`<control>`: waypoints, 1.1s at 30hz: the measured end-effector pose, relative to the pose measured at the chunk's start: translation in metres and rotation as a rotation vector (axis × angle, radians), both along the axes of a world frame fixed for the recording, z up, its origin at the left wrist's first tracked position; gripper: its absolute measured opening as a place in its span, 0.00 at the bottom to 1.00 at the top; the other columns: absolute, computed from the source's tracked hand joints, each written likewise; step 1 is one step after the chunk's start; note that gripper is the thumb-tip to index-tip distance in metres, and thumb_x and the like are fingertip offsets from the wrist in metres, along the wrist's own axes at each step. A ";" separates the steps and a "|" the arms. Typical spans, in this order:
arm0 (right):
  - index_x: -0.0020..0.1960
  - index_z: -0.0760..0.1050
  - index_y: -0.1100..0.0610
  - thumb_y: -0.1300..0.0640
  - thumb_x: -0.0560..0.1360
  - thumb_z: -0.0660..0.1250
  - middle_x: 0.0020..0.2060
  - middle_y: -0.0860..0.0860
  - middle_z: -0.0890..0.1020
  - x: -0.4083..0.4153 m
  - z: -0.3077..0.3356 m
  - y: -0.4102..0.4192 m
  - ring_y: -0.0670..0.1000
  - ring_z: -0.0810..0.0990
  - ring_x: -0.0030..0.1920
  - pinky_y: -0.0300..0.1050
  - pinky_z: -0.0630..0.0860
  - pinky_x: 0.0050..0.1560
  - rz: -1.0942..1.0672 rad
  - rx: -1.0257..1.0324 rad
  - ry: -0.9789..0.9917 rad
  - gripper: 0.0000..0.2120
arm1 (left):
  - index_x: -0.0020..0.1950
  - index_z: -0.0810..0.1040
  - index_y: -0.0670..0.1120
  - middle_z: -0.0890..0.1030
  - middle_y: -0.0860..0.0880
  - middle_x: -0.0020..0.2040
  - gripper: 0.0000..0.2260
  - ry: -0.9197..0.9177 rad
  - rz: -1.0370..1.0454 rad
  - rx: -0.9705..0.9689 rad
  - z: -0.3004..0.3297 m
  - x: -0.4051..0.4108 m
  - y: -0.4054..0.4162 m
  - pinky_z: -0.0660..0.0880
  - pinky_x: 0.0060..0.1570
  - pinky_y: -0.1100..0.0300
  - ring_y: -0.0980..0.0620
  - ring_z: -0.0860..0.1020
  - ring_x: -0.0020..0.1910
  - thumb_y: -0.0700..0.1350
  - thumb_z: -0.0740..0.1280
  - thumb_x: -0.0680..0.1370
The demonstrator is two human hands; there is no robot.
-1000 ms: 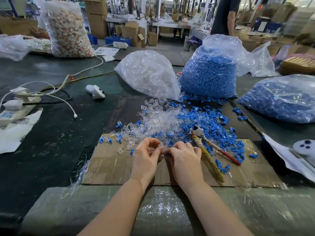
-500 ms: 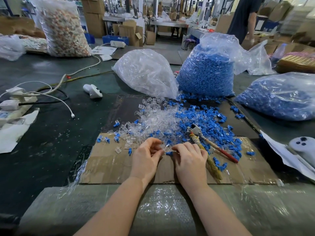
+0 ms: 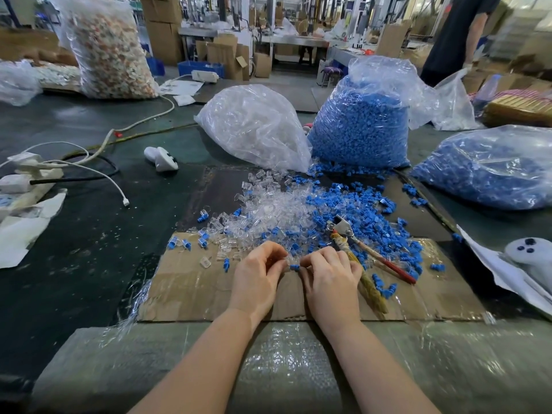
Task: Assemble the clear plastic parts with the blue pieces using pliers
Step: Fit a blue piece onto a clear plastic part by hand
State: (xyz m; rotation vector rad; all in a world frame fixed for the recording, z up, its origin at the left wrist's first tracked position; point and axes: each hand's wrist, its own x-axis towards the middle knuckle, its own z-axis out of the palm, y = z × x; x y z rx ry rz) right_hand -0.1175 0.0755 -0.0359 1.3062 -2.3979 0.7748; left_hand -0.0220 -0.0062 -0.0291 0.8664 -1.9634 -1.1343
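Observation:
My left hand (image 3: 259,273) pinches a small clear plastic part (image 3: 287,260) over the cardboard sheet (image 3: 191,291). Facing it, my right hand (image 3: 330,276) pinches a blue piece (image 3: 294,267) whose tip touches the clear part. Behind the hands lies a heap of clear parts (image 3: 268,210), and a heap of blue pieces (image 3: 358,210) spreads to its right. The pliers (image 3: 363,249), with taped and red handles, lie on the blue heap just right of my right hand, untouched.
A bag of clear parts (image 3: 254,127) and two bags of blue pieces (image 3: 358,127) (image 3: 490,165) stand behind the heaps. Several finished pieces (image 3: 186,243) lie at the cardboard's left. A power strip and cables (image 3: 33,177) sit far left; white controllers (image 3: 161,158) (image 3: 528,258) lie nearby. A person (image 3: 457,34) stands at back right.
My hands have stayed together over the cardboard, working the blue piece against the clear part. The view has shifted slightly, and the person at the back has moved right.

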 end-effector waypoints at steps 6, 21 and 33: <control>0.41 0.77 0.54 0.58 0.72 0.71 0.40 0.49 0.78 0.000 0.001 0.002 0.54 0.76 0.42 0.49 0.63 0.47 0.021 -0.093 -0.046 0.04 | 0.42 0.73 0.57 0.79 0.56 0.40 0.14 0.038 0.029 0.055 -0.002 0.000 0.000 0.71 0.41 0.76 0.65 0.76 0.39 0.37 0.69 0.74; 0.39 0.76 0.55 0.56 0.71 0.72 0.38 0.49 0.77 0.003 0.004 0.006 0.53 0.75 0.40 0.50 0.65 0.47 0.091 -0.073 -0.059 0.06 | 0.42 0.78 0.56 0.81 0.55 0.40 0.11 0.013 -0.045 0.062 -0.002 0.003 0.000 0.76 0.47 0.67 0.59 0.79 0.42 0.38 0.70 0.73; 0.43 0.78 0.54 0.54 0.72 0.72 0.40 0.47 0.77 0.001 0.004 0.008 0.51 0.75 0.42 0.47 0.67 0.45 0.199 -0.129 -0.077 0.05 | 0.43 0.77 0.56 0.80 0.56 0.40 0.11 0.003 -0.066 0.097 0.000 0.003 -0.002 0.73 0.42 0.72 0.61 0.78 0.41 0.39 0.67 0.75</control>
